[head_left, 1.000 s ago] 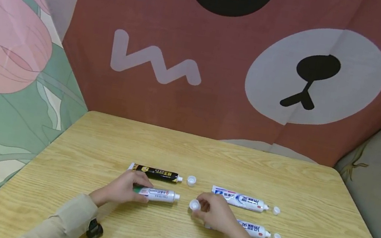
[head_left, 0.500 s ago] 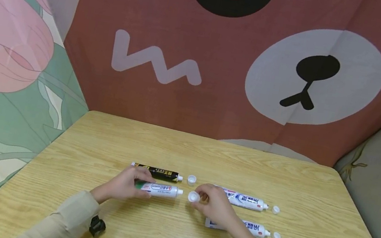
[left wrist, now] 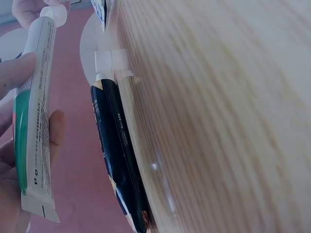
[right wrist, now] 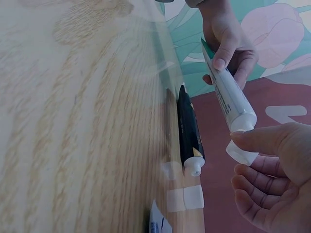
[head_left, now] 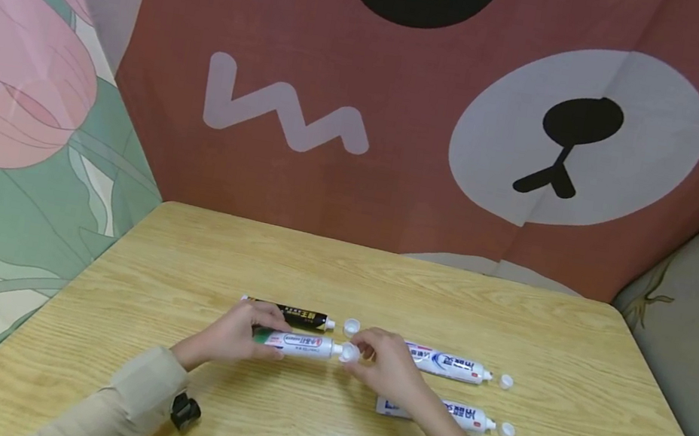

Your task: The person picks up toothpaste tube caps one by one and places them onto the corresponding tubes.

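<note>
My left hand (head_left: 231,333) grips a white and green toothpaste tube (head_left: 307,346) by its rear half, nozzle pointing right. At the nozzle end, thumb and fingers of my right hand (head_left: 391,366) pinch a white cap (head_left: 349,353). In the right wrist view the cap (right wrist: 241,153) sits right at the nozzle, a little tilted, with the thumb against it. The left wrist view shows the held tube (left wrist: 36,107) raised above the tabletop. Just behind it on the table lies a black toothpaste tube (head_left: 309,318), uncapped, with its white cap (head_left: 351,326) beside its nozzle.
Two white and blue toothpaste tubes, a back one (head_left: 450,364) and a front one (head_left: 469,417), lie to the right, partly behind my right hand and forearm. A loose cap (head_left: 506,381) and another cap (head_left: 506,430) lie by their nozzles on the wooden table (head_left: 223,411).
The cap in my right hand has moved left and slightly away to the tube's nozzle. My left hand has lifted the tube and shifted it a little right. The gap between them has closed.
</note>
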A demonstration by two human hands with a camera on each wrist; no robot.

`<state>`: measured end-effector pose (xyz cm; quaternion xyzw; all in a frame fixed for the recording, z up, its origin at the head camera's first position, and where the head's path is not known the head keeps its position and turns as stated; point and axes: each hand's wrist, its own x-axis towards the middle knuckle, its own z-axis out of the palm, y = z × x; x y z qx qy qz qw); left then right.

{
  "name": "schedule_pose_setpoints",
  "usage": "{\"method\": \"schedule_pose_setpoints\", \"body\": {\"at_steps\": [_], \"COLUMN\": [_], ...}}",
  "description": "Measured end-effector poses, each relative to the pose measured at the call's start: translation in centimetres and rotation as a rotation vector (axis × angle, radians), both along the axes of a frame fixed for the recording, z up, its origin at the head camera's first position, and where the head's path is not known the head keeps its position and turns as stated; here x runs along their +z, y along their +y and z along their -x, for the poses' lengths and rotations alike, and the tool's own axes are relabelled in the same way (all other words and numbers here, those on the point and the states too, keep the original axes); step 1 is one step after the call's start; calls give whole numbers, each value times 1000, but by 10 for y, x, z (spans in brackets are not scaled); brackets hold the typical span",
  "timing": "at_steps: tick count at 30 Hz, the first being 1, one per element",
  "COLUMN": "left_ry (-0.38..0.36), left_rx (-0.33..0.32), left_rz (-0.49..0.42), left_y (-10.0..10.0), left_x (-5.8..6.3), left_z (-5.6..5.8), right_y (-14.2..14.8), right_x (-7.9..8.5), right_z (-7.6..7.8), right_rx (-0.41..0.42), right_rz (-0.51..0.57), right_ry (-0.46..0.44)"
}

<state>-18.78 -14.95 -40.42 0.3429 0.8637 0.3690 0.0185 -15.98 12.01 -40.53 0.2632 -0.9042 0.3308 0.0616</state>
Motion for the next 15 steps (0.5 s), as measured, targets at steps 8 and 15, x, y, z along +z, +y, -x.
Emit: {"method": "schedule_pose_setpoints", "body": {"at_steps": [8,15], "left_ry": [3,14], "left_rx": [-6,-11], "left_rz": [-8,-4], "left_y": [2,5], "left_x": [0,0], "left_z": [0,-1], "right_y": [-3,-4], "right_x": [4,3], "right_z": [-1,-1], "right_rx": [12,75], "right_rz": [23,76], "right_ry": [15,19]}}
